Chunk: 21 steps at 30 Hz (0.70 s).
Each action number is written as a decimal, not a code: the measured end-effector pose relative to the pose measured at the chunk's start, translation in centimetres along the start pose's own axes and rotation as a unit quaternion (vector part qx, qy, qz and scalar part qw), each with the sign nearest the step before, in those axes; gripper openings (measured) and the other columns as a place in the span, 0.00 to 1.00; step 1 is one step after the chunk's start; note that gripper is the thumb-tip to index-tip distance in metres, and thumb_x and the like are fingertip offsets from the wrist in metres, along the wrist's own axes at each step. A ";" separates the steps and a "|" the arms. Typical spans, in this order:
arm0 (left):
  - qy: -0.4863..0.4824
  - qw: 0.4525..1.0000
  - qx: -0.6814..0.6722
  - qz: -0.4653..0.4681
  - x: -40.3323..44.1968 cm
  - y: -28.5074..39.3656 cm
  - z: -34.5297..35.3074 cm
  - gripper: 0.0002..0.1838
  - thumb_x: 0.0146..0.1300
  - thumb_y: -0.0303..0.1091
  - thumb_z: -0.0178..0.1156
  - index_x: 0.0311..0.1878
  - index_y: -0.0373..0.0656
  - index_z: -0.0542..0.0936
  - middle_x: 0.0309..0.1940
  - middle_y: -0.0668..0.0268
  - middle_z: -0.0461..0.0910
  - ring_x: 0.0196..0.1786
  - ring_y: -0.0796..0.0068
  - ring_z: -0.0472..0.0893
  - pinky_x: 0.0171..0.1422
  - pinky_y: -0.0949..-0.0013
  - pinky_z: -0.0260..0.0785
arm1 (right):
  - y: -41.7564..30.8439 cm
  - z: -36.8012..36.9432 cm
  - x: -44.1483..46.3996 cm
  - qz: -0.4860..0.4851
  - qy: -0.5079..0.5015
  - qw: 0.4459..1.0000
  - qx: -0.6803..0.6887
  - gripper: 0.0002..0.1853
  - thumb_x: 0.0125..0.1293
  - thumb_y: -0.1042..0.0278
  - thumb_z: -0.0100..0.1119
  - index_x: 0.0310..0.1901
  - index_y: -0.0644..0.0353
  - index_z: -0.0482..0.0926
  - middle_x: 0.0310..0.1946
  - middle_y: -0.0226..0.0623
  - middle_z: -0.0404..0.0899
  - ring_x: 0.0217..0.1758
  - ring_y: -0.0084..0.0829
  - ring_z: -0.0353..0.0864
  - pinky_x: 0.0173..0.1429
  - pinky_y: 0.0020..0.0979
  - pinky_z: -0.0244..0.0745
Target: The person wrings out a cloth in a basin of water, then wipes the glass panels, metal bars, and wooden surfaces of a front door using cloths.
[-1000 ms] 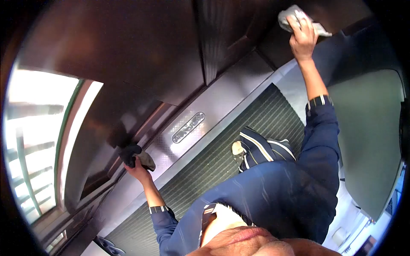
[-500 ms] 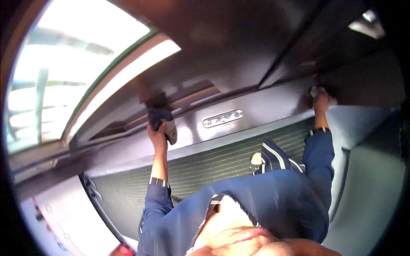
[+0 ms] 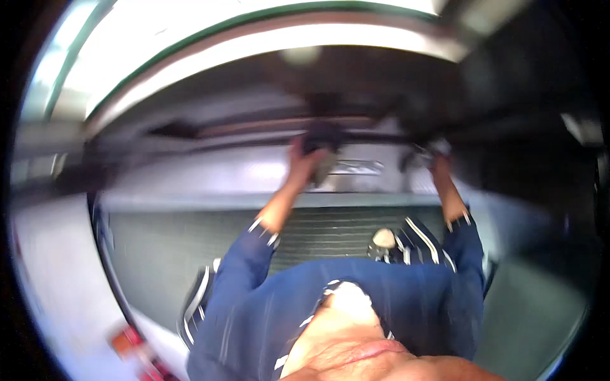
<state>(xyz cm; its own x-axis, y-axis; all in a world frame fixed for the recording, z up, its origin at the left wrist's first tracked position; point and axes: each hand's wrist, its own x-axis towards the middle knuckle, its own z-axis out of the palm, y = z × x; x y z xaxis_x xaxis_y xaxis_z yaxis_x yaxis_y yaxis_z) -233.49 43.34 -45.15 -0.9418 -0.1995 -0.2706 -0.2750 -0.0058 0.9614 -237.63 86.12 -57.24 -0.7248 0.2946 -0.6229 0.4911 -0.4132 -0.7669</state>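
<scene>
My left hand [image 3: 301, 166] is closed around a bundled cloth [image 3: 323, 137], dark on top with a greyish-green part hanging lower. It is at the shiny metal panel [image 3: 254, 170], just left of the oval patterned plate [image 3: 358, 167]. To the right, my right hand [image 3: 441, 166] is closed on a small whitish cloth [image 3: 440, 146] near the panel's right end. Motion blur smears both hands and cloths, so contact with the panel is hard to judge.
A ribbed dark floor [image 3: 318, 236] lies below the panel, with a shoe [image 3: 382, 244] on it. A bright window with a green edge [image 3: 210, 32] curves above a dark ledge. A white surface [image 3: 54, 254] stands at left, a grey-green one [image 3: 540, 305] at right.
My view has swung, bringing the window across the top. My left hand with the dark cloth has come nearer the oval plate, and my two hands are closer together.
</scene>
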 end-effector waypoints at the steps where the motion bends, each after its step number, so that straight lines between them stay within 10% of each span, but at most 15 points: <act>1: 0.005 0.999 -0.013 -0.029 -0.5 -0.5 -0.7 0.27 0.50 0.26 0.66 0.55 0.40 0.71 0.48 0.60 0.76 0.48 0.67 0.76 0.54 0.63 0.70 | 1.0 -0.9 0.4 -0.012 0.016 0.999 -0.027 0.34 0.56 0.68 0.61 0.64 0.59 0.57 0.51 0.40 0.72 0.49 0.35 0.72 0.50 0.38 0.70; 4: 0.025 0.995 -0.086 -0.055 -1.3 -3.7 -2.3 0.26 0.51 0.21 0.64 0.55 0.39 0.70 0.49 0.60 0.76 0.48 0.65 0.78 0.53 0.63 0.72 | 3.9 -6.0 2.1 -0.110 0.157 0.946 -0.261 0.33 0.55 0.63 0.62 0.62 0.60 0.61 0.43 0.40 0.77 0.43 0.31 0.74 0.45 0.34 0.72; 7: 0.054 0.988 -0.125 -0.075 -3.4 -3.1 -2.4 0.22 0.55 0.20 0.62 0.54 0.39 0.70 0.49 0.60 0.75 0.48 0.64 0.77 0.54 0.62 0.72 | 0.4 -9.0 -1.6 -0.238 0.245 0.879 -0.334 0.27 0.56 0.59 0.60 0.57 0.59 0.68 0.45 0.51 0.77 0.45 0.49 0.78 0.48 0.42 0.72; 12: 0.065 0.986 -0.103 -0.114 -5.8 -1.8 -1.1 0.21 0.55 0.19 0.62 0.52 0.39 0.70 0.47 0.61 0.76 0.47 0.65 0.77 0.54 0.62 0.71 | -9.0 -11.9 -1.8 -0.432 0.300 0.674 -0.518 0.23 0.61 0.58 0.55 0.56 0.57 0.69 0.47 0.55 0.74 0.45 0.57 0.74 0.48 0.45 0.71; 21: 0.006 0.992 0.004 -0.126 -8.4 -0.5 1.6 0.20 0.53 0.19 0.62 0.50 0.39 0.71 0.43 0.63 0.77 0.45 0.68 0.77 0.51 0.65 0.71 | -13.0 -17.1 2.4 -0.314 0.232 0.307 -0.868 0.19 0.60 0.63 0.51 0.53 0.57 0.74 0.54 0.36 0.72 0.51 0.37 0.72 0.42 0.38 0.75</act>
<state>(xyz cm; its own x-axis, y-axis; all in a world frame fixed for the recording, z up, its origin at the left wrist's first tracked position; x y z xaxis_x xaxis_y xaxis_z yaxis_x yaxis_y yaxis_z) -225.70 46.63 -43.47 -0.8403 -0.2040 -0.5022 -0.5034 -0.0499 0.8626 -237.47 106.90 -51.39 -0.9910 0.1028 0.0860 0.1335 0.8136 0.5659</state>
